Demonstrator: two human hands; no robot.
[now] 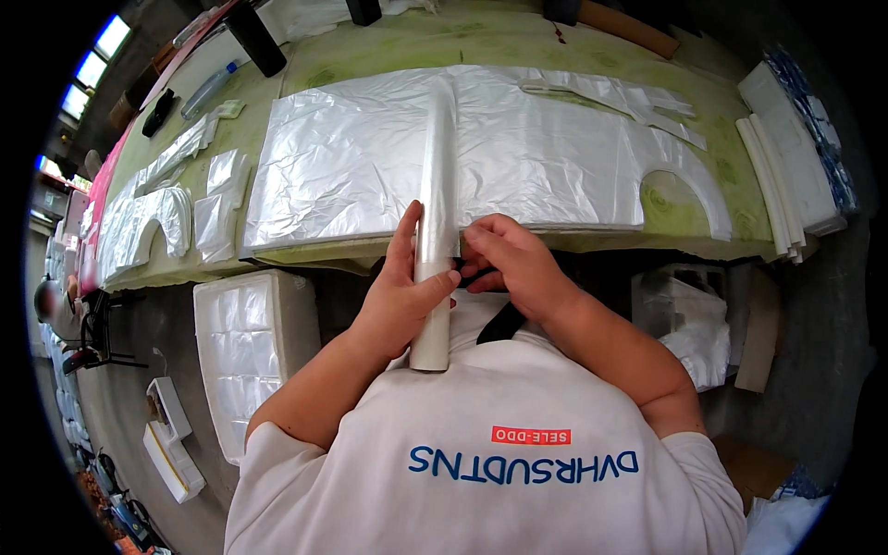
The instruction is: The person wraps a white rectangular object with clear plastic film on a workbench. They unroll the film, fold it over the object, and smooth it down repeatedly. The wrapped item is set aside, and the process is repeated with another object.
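My left hand (404, 294) grips a long rolled bundle of clear plastic bags (437, 166) near its lower end. The roll runs from my chest up across the table. My right hand (511, 264) pinches the roll's edge just right of my left thumb, fingers curled on the plastic. Under the roll lies a wide flat stack of clear plastic bags (546, 157) with a cut-out handle curve at its right end. The stack rests on a green-topped table (481, 42).
Cut plastic pieces (166, 203) lie along the table's left side, and more scraps (629, 97) at the upper right. White stacked sheets (786, 157) stand at the right edge. A white bundle (250, 342) sits on the floor at my left, another (689, 324) at my right. A plastic bottle (205, 91) lies far left.
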